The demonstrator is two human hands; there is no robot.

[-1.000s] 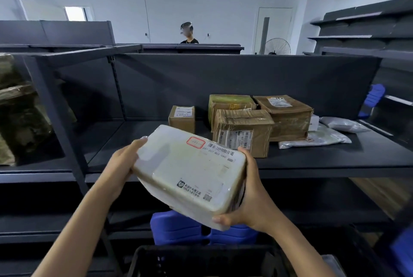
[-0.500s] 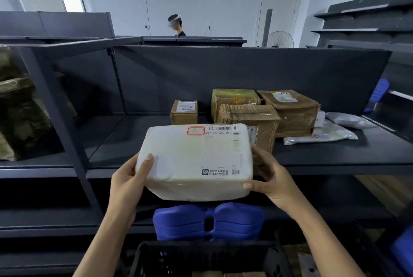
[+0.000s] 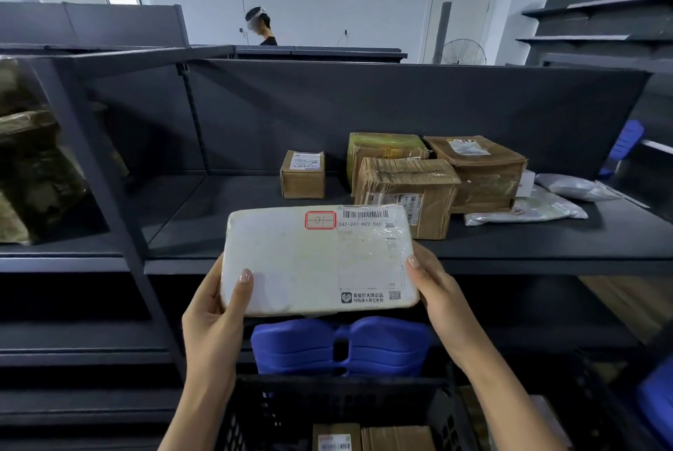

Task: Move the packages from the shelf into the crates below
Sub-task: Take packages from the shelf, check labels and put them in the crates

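A fan (image 3: 463, 52) stands beside the white door (image 3: 461, 10)

Four shelved cardboard boxes (image 3: 406, 195), two grey bags (image 3: 528, 211), one white package (image 3: 317, 261).

A package (image 3: 313, 261) lay between the left hand (image 3: 215, 319) and the right hand (image 3: 437, 290), each gripping one end. Beyond the hands, on the shelf (image 3: 546, 246), stood a small box (image 3: 302, 175). Three larger boxes (image 3: 406, 192) clustered beyond the right hand, with flat bags (image 3: 528, 210) further right. Below the hands sat a crate (image 3: 338, 383) with cartons (image 3: 397, 438) in it.
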